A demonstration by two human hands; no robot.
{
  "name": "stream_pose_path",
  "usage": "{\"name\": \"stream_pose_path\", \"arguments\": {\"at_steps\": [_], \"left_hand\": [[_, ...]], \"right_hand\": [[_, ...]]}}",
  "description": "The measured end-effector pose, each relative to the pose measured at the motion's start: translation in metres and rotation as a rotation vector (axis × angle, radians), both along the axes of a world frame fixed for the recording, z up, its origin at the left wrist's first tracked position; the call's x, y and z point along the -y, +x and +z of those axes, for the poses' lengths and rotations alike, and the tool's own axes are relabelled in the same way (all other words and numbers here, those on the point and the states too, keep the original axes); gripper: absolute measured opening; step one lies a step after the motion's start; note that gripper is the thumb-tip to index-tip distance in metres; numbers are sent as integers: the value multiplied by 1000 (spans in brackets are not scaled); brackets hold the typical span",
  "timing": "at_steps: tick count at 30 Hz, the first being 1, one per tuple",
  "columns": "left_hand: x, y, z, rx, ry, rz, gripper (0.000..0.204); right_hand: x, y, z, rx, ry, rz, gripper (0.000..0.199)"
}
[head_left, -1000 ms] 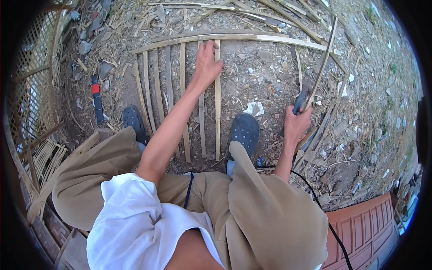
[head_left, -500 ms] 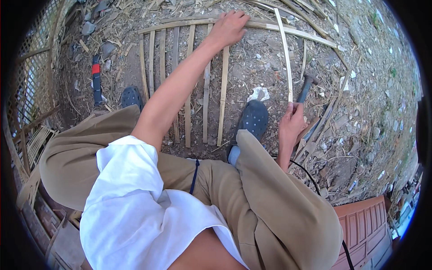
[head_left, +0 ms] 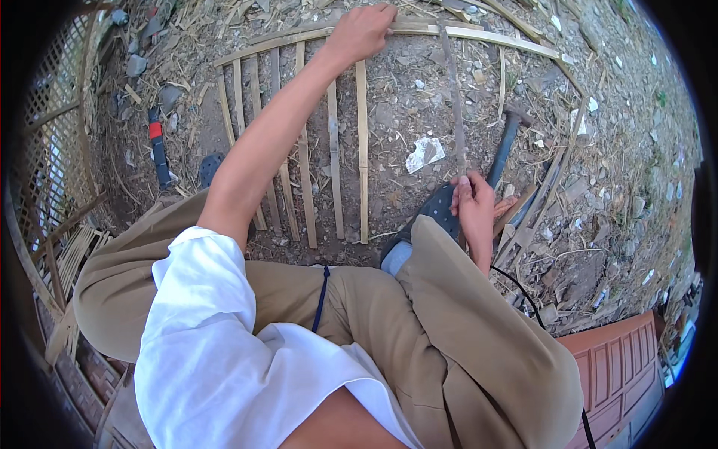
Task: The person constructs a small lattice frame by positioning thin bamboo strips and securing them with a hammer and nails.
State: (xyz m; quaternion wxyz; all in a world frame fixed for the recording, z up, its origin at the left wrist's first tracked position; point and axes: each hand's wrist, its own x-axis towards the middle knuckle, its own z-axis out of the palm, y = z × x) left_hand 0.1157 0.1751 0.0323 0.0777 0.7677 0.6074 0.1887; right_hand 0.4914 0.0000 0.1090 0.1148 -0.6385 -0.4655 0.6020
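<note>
My left hand (head_left: 363, 34) reaches out to the far side, its fingers closed over the long curved wooden strips (head_left: 277, 41) that run crosswise there. From these, several thin slats (head_left: 334, 161) lie side by side toward me on the dirt. In its fingertips my right hand (head_left: 476, 208) pinches the near end of another slat (head_left: 453, 101), grey-brown on the side that shows. The far end of that slat meets the crosswise strips, right of my left hand. Just beyond my right hand a hammer (head_left: 505, 147) with a dark handle lies on the ground.
A dark tool with a red band (head_left: 156, 146) lies at the left, near a lattice panel (head_left: 56, 142). White paper scrap (head_left: 425, 155) sits beyond my right shoe (head_left: 434, 213). Loose strips (head_left: 542, 194) lie at the right, and a reddish-brown panel (head_left: 617, 374) at the lower right.
The slat in my right hand showed a pale face before and now shows a grey-brown one. My right shoe has shifted, with more of the paper scrap uncovered. My left hand stays on the strips.
</note>
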Motion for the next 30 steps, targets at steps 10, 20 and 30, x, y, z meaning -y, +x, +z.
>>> {"name": "stream_pose_path", "arguments": {"at_steps": [10, 20, 30], "left_hand": [[-6, -6, -11, 125, -29, -33, 27], [3, -7, -8, 125, 64, -46, 32], [-6, -13, -25, 236, 83, -41, 33]], "right_hand": [[-11, -64, -16, -702, -305, -298, 24], [30, -86, -45, 35, 121, 309, 41], [35, -74, -46, 198, 251, 570, 30]]}}
